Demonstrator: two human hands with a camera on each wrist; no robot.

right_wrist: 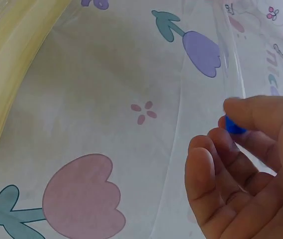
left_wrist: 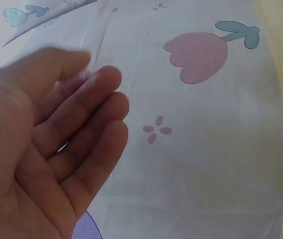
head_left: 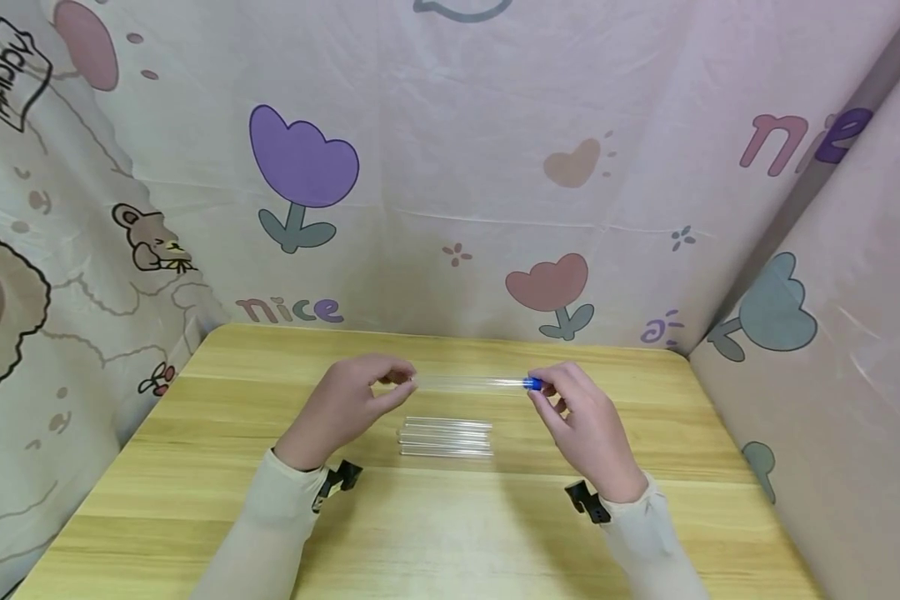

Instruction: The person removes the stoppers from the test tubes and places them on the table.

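A clear test tube (head_left: 468,383) is held level above the wooden table, a blue cap (head_left: 532,384) at its right end. My left hand (head_left: 345,404) pinches the tube's left end between thumb and fingertips. At the other end, my right hand (head_left: 587,421) grips the cap between thumb and forefinger. In the right wrist view the blue cap (right_wrist: 235,126) shows between the fingers, with the see-through tube running upward from it. The left wrist view shows the left hand (left_wrist: 61,129) with curled fingers, but the tube is hard to make out there.
Several clear tubes (head_left: 446,438) lie side by side on the table (head_left: 450,533), just in front of the held one. A patterned curtain (head_left: 435,167) rises behind the table and along both sides. Each wrist wears a small black camera mount.
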